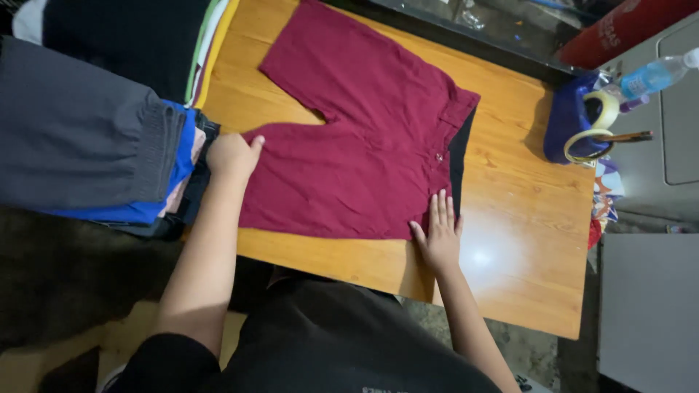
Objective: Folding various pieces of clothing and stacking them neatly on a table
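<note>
Maroon shorts lie spread flat across the wooden worktop, waistband toward the right, legs pointing left. The left hand is curled at the hem of the nearer leg, pinching the cloth's edge right beside a stack of folded clothes, while the right hand lies open, fingers straight, pressing flat on the near waistband corner. Off at the far right edge sit rolls of tape and a water bottle.
</note>
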